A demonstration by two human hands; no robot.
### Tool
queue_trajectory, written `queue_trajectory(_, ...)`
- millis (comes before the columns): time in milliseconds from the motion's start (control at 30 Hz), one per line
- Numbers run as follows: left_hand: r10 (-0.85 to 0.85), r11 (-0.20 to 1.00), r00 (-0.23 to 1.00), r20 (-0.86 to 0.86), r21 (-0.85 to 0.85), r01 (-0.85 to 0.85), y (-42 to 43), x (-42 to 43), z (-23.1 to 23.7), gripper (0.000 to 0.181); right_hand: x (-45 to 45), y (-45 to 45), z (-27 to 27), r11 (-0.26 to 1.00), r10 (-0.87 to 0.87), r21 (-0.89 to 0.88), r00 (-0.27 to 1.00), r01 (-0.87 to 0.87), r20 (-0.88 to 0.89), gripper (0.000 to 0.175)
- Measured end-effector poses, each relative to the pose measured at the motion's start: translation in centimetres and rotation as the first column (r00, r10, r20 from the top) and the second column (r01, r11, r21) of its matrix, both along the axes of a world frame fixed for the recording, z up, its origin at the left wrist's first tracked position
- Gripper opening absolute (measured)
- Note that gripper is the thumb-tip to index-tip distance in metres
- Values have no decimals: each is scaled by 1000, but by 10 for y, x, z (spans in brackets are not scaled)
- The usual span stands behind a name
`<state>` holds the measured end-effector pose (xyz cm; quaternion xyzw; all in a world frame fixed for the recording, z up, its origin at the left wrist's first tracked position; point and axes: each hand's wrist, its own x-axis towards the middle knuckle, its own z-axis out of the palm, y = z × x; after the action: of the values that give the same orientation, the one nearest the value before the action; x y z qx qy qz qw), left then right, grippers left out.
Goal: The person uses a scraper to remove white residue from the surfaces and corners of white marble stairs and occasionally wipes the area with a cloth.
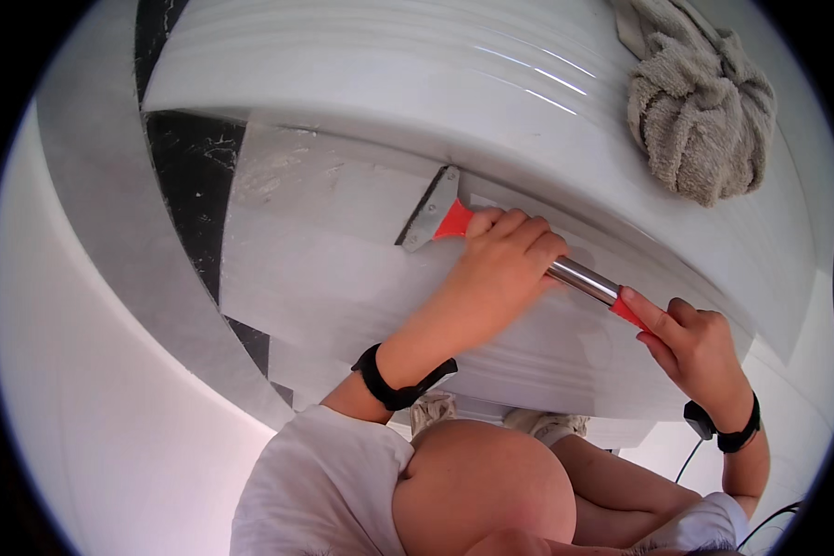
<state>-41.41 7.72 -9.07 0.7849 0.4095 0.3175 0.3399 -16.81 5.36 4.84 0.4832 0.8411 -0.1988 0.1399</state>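
A long-handled scraper (429,208) with a metal head, red collar and steel tube lies across the middle of the view. Its dark blade edge faces left and rests on or just over a grey-white marble-patterned step tread (306,257). My left hand (511,250) is wrapped around the handle just behind the red collar. Further down, my right hand (695,337) holds the red grip at the handle's end. Pale residue marks (271,177) show on the tread to the left of the blade.
A crumpled grey-beige towel (705,118) lies on the white, glossy upper step (403,62). A black marbled strip (193,187) and a grey border (111,174) curve along the left beside a white wall (111,389). My shoes (431,410) stand below the tread.
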Motion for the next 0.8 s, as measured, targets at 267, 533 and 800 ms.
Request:
queue_trajectory(267, 152, 985, 987, -49, 85, -148, 7, -32, -1, 23, -33, 4, -14, 991, 82, 111, 996, -78, -34, 73)
queue_trajectory(533, 87, 980, 983, -163, 192, -55, -17, -8, -5, 20, 4, -2, -13, 995, 94, -34, 990, -99, -108, 65)
queue_trajectory(800, 76, 990, 995, -67, 123, -67, -30, 9, -23, 27, 10, -18, -26, 994, 82, 76, 988, -73, -131, 68)
